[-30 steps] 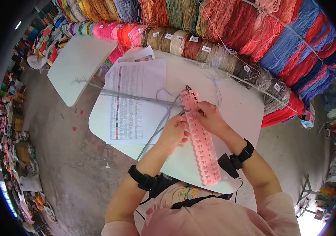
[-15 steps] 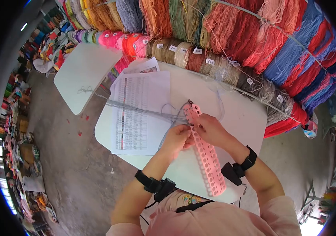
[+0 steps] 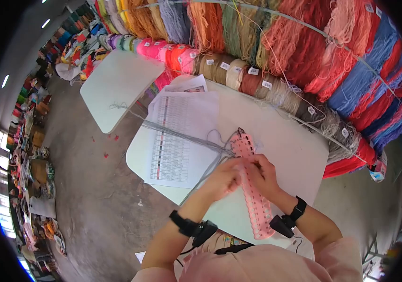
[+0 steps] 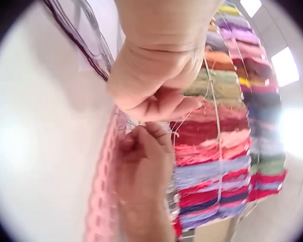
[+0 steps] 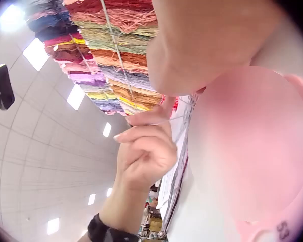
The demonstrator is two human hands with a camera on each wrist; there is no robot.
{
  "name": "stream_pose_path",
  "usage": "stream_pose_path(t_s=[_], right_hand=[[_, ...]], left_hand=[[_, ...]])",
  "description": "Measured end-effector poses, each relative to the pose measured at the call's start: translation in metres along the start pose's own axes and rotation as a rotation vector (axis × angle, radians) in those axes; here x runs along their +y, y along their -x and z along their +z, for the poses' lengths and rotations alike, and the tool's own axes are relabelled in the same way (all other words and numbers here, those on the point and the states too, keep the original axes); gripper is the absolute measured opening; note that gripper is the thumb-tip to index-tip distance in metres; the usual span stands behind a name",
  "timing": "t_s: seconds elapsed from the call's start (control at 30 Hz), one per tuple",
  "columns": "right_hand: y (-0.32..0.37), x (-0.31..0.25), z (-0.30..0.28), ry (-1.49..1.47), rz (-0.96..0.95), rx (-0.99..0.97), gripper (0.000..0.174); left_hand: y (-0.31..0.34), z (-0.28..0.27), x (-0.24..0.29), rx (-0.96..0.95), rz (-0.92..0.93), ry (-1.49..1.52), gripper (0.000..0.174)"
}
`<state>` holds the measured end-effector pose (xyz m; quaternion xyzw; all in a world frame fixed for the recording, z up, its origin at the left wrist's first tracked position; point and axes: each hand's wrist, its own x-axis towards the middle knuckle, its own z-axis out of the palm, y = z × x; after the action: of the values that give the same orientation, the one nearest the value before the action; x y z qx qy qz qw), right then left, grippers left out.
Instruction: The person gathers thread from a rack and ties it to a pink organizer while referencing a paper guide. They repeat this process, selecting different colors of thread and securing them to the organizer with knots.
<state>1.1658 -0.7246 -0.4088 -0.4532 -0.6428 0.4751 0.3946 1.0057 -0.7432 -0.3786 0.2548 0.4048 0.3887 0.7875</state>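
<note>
A long pink strip (image 3: pixel 258 218) with rows of holes lies slantwise on the white table, grey threads (image 3: pixel 182 136) tied along its far end and trailing left. Over the strip's left edge, my left hand (image 3: pixel 222 182) has curled fingers, slightly blurred. From the right wrist view, a thin thread (image 5: pixel 164 122) runs from the pinched thumb and forefinger of this left hand (image 5: pixel 149 151). My right hand (image 3: pixel 264 178) grips the strip at its right edge, fingers bent close beside the left fingertips. In the left wrist view, the right hand (image 4: pixel 144 166) covers part of the strip.
A printed chart (image 3: pixel 175 160) lies under the threads on the white table (image 3: pixel 299 145). Behind stand racks of coloured yarn skeins (image 3: pixel 295 61) with number tags. A second white table (image 3: pixel 116 84) is at the far left, with thread ends reaching over it.
The head view has shifted, so the table and strip appear farther right and lower. Both hands stay close together at the strip; the left fingers have moved slightly and now blur.
</note>
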Motion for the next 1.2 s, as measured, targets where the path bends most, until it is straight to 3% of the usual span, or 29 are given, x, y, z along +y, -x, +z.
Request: stream_pose_path(t_s=[0.07, 0.13, 0.17, 0.27, 0.3, 0.33, 0.4, 0.5, 0.53, 0.6, 0.67, 0.97, 1.1, 1.2], right_hand=[[0.001, 0.0, -0.002, -0.043, 0.076, -0.029, 0.018], [-0.002, -0.002, 0.003, 0.199, -0.141, -0.037, 0.022], [0.0, -0.001, 0.005, 0.319, -0.242, -0.036, 0.024], [-0.001, 0.006, 0.009, 0.421, -0.303, -0.062, 0.033], [-0.001, 0.005, 0.011, 0.427, -0.272, -0.07, 0.035], [-0.001, 0.002, 0.011, 0.436, -0.242, -0.077, 0.036], [0.003, 0.001, 0.014, 0.506, -0.203, -0.099, 0.04], [-0.007, 0.001, 0.024, 0.631, -0.303, -0.036, 0.043], [-0.007, -0.004, 0.027, 0.63, -0.374, 0.033, 0.043], [-0.007, -0.007, 0.038, 0.626, -0.19, 0.047, 0.04], [-0.013, 0.0, 0.047, 0.68, -0.274, 0.116, 0.035], [-0.016, -0.012, 0.076, 0.734, -0.259, 0.301, 0.028], [-0.014, -0.001, 0.077, 0.819, -0.315, 0.343, 0.027], [-0.012, 0.003, 0.077, 0.886, -0.341, 0.338, 0.028]], left_hand=[[-0.006, 0.006, -0.006, 0.113, 0.029, -0.42, 0.02], [0.005, 0.011, 0.013, 0.231, -0.034, -0.717, 0.024], [0.017, -0.006, 0.023, 0.295, -0.019, -0.638, 0.022], [0.082, -0.072, 0.076, 0.462, 0.01, -0.426, 0.022], [0.107, -0.111, 0.094, 0.405, 0.093, -0.31, 0.018], [0.129, -0.13, 0.114, 0.494, 0.183, -0.337, 0.017], [0.164, -0.184, 0.143, 0.724, 0.285, -0.092, 0.02], [0.18, -0.27, 0.19, 0.768, 0.327, -0.074, 0.021], [0.178, -0.288, 0.2, 0.73, 0.335, -0.18, 0.022], [0.17, -0.303, 0.225, 0.745, 0.266, -0.376, 0.022], [0.15, -0.303, 0.25, 0.761, 0.189, -0.478, 0.022], [0.08, -0.348, 0.332, 0.374, 0.063, -0.793, 0.023], [0.062, -0.341, 0.354, 0.371, 0.184, -0.836, 0.021], [0.057, -0.317, 0.38, 0.24, 0.394, -0.88, 0.019]])
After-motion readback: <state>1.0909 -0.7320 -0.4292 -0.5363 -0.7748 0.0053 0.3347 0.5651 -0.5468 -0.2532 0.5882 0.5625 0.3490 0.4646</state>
